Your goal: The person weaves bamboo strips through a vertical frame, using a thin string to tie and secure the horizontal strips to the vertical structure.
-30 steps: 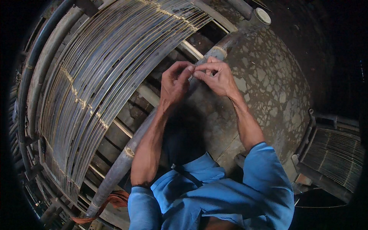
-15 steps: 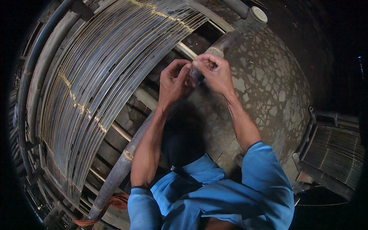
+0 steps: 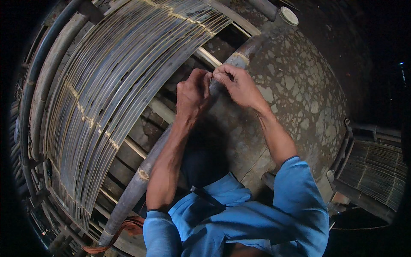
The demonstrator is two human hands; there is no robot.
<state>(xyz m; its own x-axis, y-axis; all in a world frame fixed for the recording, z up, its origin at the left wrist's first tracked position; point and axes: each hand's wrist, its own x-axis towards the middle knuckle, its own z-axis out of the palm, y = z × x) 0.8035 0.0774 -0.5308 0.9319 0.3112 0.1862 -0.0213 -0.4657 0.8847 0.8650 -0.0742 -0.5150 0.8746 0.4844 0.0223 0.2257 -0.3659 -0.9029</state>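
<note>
My left hand and my right hand meet just above a thick bamboo pole. Both are closed in a pinch, fingertips almost touching. Whatever lies between the fingers is too small or too hidden to make out. To the left of them stretches a panel of thin split bamboo strips, laid side by side and bound by pale crosswise lashings. Thin crossbars, such as the light rod, run beneath the strips toward the pole.
Stone-patterned ground spreads to the right. A smaller slatted bamboo bench stands at the far right. A round pale lid-like object sits at the top. Reddish-orange cloth hangs at the pole's near end. More bamboo poles edge the left.
My left hand has turned, its fingers curling in more tightly. The right hand has shifted slightly down, still pinched close to the left.
</note>
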